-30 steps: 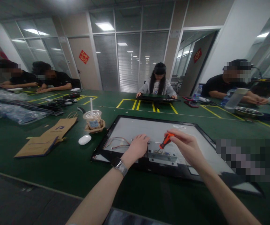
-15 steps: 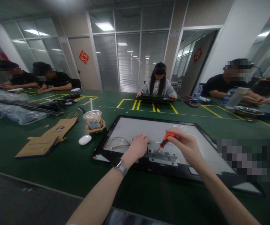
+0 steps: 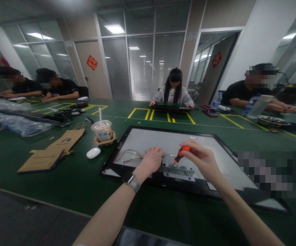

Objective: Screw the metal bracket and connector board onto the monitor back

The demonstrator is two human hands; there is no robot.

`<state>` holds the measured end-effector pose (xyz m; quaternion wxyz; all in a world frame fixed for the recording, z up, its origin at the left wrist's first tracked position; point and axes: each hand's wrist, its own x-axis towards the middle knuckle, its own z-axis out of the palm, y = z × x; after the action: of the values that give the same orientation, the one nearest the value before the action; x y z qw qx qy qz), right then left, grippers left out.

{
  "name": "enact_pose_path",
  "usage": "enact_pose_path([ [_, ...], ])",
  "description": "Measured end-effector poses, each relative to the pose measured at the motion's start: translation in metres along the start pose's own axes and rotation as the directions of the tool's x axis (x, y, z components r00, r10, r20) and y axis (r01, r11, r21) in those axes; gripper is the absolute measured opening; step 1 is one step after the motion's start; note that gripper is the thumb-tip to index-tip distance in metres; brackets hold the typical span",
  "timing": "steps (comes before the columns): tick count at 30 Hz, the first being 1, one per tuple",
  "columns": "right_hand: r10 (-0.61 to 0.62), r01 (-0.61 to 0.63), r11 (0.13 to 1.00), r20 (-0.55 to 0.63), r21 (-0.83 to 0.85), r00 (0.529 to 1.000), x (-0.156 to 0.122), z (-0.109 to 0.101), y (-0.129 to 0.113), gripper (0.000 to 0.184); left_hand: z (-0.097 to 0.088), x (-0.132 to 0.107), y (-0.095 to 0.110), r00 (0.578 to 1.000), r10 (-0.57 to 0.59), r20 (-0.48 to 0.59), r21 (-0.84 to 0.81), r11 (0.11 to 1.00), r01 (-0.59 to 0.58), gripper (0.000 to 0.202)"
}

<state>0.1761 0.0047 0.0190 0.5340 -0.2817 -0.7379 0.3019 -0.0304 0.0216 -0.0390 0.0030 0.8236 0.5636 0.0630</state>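
Note:
A flat display panel (image 3: 142, 136) with a pale back and black frame lies on the table before me. Near its front edge sits a metal bracket (image 3: 180, 173) with small connectors behind its upright face. My left hand (image 3: 151, 160) is closed at the bracket's left end, its fingers bent down and the thumb partly hidden. Between the fingertips of my right hand (image 3: 201, 156) is the orange-and-black handle of a screwdriver (image 3: 180, 154). Its shaft slants down to the left, with the tip at the connectors; the exact contact point is too small to make out. Thin wires (image 3: 129, 154) lie left of my left hand.
Left of the panel stand a drink cup (image 3: 103, 131) in a cardboard holder and a white mouse (image 3: 93, 153). Brown paper bags (image 3: 51, 150) lie further left. Across the green table (image 3: 68, 191), a person (image 3: 175, 89) holds another dark panel; other people sit at both sides.
The screwdriver's handle has turned slightly within my right fingers, and those fingers have shifted a little. My left hand and the panel stay in place.

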Motion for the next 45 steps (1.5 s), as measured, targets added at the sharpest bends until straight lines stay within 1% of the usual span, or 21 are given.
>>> enact_pose_path([
  [3, 0.005, -0.005, 1.0, -0.001, -0.016, 1.0, -0.001, 0.0, 0.0, 0.021, 0.002, 0.0, -0.001, 1.0, 0.001, -0.018, -0.002, 1.0, -0.001, 0.032],
  [8, 0.065, -0.068, 0.997, 0.075, 0.034, 0.995, -0.003, -0.002, 0.003, 0.032, 0.004, -0.001, -0.001, 1.0, 0.012, -0.022, -0.006, 1.0, -0.012, 0.033],
  [10, 0.048, -0.049, 0.999, 0.072, 0.009, 0.996, -0.002, -0.004, 0.004, 0.03, 0.002, -0.001, -0.001, 1.0, 0.011, -0.021, -0.002, 1.0, -0.011, 0.033],
  [13, -0.002, 0.003, 0.999, 0.026, -0.041, 1.0, 0.001, -0.005, 0.004, 0.025, 0.0, -0.002, 0.0, 1.0, 0.01, -0.018, 0.005, 1.0, -0.01, 0.034],
  [16, -0.012, 0.013, 0.997, 0.017, -0.076, 1.0, 0.002, -0.006, 0.006, 0.025, 0.0, -0.001, 0.0, 1.0, 0.01, -0.016, 0.011, 1.0, -0.01, 0.035],
  [19, 0.018, -0.013, 0.997, 0.061, -0.081, 0.998, -0.001, -0.006, 0.01, 0.03, 0.002, 0.0, -0.001, 1.0, 0.014, -0.024, 0.013, 1.0, -0.014, 0.034],
  [23, 0.076, -0.077, 0.997, 0.104, -0.001, 0.992, -0.003, -0.005, 0.013, 0.039, 0.005, 0.0, -0.002, 0.999, 0.021, -0.04, 0.005, 1.0, -0.021, 0.034],
  [25, 0.074, -0.074, 0.997, 0.093, -0.003, 0.993, -0.003, -0.006, 0.012, 0.037, 0.007, 0.0, -0.003, 0.998, 0.022, -0.051, -0.005, 1.0, -0.022, 0.034],
  [30, 0.016, -0.015, 0.999, 0.035, -0.048, 0.999, 0.001, -0.006, 0.008, 0.025, 0.009, 0.001, -0.004, 0.998, 0.025, -0.053, -0.005, 1.0, -0.025, 0.034],
  [34, 0.015, -0.012, 0.998, 0.044, -0.058, 0.999, 0.001, -0.007, 0.006, 0.028, 0.007, 0.001, -0.003, 0.999, 0.02, -0.042, 0.009, 1.0, -0.02, 0.034],
  [38, 0.064, -0.066, 0.998, 0.083, 0.018, 0.994, 0.0, -0.009, 0.007, 0.03, 0.004, -0.001, -0.002, 0.999, 0.023, -0.035, 0.007, 1.0, -0.022, 0.034],
  [41, 0.085, -0.087, 0.996, 0.057, 0.031, 0.995, 0.001, -0.01, 0.006, 0.026, 0.003, -0.001, -0.001, 0.999, 0.019, -0.029, 0.001, 1.0, -0.019, 0.034],
  [45, 0.051, -0.05, 0.999, 0.007, -0.02, 0.999, 0.002, -0.009, 0.006, 0.022, 0.003, -0.002, -0.001, 0.999, 0.012, -0.032, -0.005, 1.0, -0.013, 0.035],
])
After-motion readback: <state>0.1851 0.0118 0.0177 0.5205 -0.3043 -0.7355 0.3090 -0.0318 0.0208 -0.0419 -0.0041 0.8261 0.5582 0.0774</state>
